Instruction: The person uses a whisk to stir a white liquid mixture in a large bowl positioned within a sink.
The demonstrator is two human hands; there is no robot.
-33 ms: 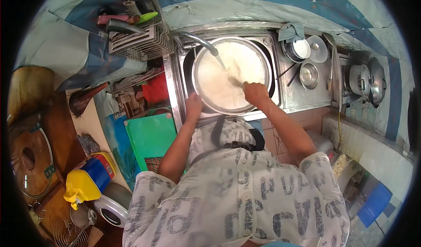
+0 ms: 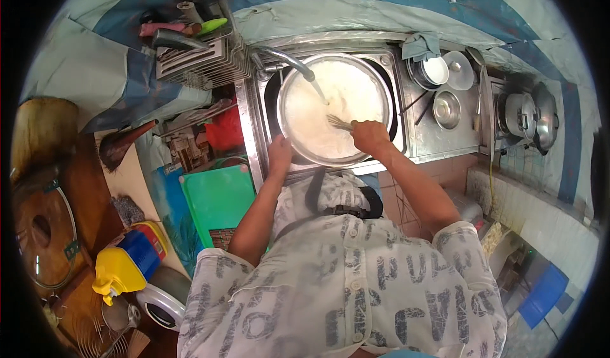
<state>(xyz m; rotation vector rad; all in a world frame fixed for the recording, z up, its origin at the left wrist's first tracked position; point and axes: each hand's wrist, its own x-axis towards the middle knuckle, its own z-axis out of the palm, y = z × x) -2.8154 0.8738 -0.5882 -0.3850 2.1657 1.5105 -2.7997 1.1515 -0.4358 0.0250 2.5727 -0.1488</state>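
Observation:
A wide round metal basin (image 2: 284, 135) sits in the steel sink, filled with a creamy, off-white liquid (image 2: 343, 81) that looks frothy. My right hand (image 2: 372, 137) is closed round the handle of a wire whisk (image 2: 338, 123), whose wires dip into the liquid near the middle. At the basin's lower left rim my left hand (image 2: 279, 153) is closed on the edge, its fingers partly hidden. The curved tap (image 2: 295, 60) reaches over the basin from the upper left, and a pale streak runs down from its spout.
Right of the sink, a steel bowl (image 2: 447, 110), a white bowl (image 2: 435, 71) and dark sticks stand on the drainboard. Farther right is a lidded pot (image 2: 518, 115). A wire rack (image 2: 203, 59) stands upper left; a green board (image 2: 219, 199) and yellow-blue jug (image 2: 130, 263) lie left.
The whisk, blurred by motion earlier, has swung slightly down and left-pointing in the liquid, with my right hand barely shifted. My left hand stays at the rim.

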